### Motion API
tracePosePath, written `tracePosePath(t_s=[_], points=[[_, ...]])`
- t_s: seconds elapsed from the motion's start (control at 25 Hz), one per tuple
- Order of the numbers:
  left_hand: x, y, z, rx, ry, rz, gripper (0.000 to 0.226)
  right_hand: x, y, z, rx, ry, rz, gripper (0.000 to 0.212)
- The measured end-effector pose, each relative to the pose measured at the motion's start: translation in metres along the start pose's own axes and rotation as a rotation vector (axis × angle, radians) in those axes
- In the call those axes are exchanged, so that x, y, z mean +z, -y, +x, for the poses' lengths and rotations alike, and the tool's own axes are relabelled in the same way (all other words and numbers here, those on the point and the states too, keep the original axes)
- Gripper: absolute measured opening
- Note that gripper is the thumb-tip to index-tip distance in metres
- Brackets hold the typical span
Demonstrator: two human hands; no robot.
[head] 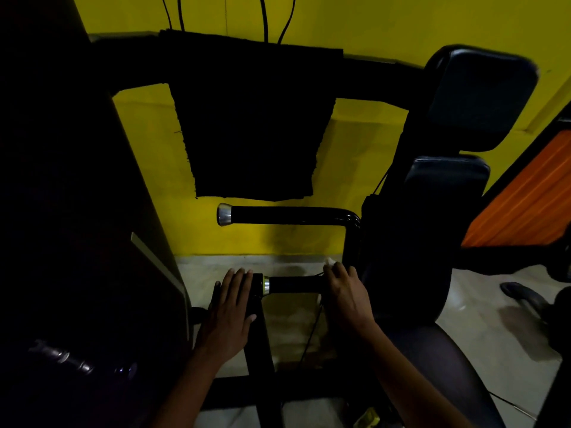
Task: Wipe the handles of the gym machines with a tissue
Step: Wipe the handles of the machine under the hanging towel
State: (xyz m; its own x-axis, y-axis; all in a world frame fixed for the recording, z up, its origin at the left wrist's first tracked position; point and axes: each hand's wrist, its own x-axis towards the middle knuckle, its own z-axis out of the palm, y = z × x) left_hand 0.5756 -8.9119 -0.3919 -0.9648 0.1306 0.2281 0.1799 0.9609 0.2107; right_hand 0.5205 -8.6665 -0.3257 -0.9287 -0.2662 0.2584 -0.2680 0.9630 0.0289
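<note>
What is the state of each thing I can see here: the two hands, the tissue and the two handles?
Left hand: open, straight fingers resting on the free end of the lower handle.
Right hand: curled round the lower handle at its inner end, holding the tissue.
Tissue: bunched, mostly hidden under the fingers.
Lower handle: horizontal, held at both ends.
Upper handle: horizontal, untouched.

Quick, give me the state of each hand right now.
Left hand: open, fingers straight, resting on the end of the lower black handle with the metal collar.
Right hand: curled over that handle, gripping a white tissue.
</note>
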Motion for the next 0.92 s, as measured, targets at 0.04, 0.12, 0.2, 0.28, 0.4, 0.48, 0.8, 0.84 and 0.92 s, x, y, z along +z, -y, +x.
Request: tracePosePath(t_s=[0.04,0.12,0.2,0.28,0.4,0.48,0.8,0.84,0.92], points=[[0.001,0.001,0.000,0.000,0.006,-0.002,0.095,-0.002,-0.001,0.001,-0.059,-0.009,-0.068,0.037],[0.001,0.001,0.000,0.000,0.000,-0.002,0.095,-0.005,-0.004,0.003,-0.108,-0.008,-0.158,0.028],[0.000,0.000,0.000,0.002,0.001,-0.009,0.095,0.000,-0.002,0.000,-0.068,0.029,-0.138,0.031],[-0.002,-0.001,0.000,0.005,-0.003,-0.024,0.097,0.003,0.002,-0.002,-0.010,0.039,-0.025,0.032],[-0.002,-0.001,0.000,0.008,-0.009,-0.024,0.095,0.009,0.009,0.002,0.135,-0.006,0.226,0.022],[-0.001,-0.001,-0.001,-0.001,-0.009,-0.039,0.094,0.009,0.024,0.002,0.189,-0.055,0.373,0.029],[-0.001,0.002,-0.002,0.033,-0.005,0.030,0.079,0.000,0.134,0.012,-0.034,0.012,0.503,0.026],[-0.001,0.003,-0.002,0.028,0.002,0.043,0.076,0.003,0.130,0.011,-0.043,0.035,0.490,0.032],[0.000,0.003,-0.001,0.018,0.011,0.045,0.074,0.002,0.119,0.007,-0.102,0.055,0.406,0.040]])
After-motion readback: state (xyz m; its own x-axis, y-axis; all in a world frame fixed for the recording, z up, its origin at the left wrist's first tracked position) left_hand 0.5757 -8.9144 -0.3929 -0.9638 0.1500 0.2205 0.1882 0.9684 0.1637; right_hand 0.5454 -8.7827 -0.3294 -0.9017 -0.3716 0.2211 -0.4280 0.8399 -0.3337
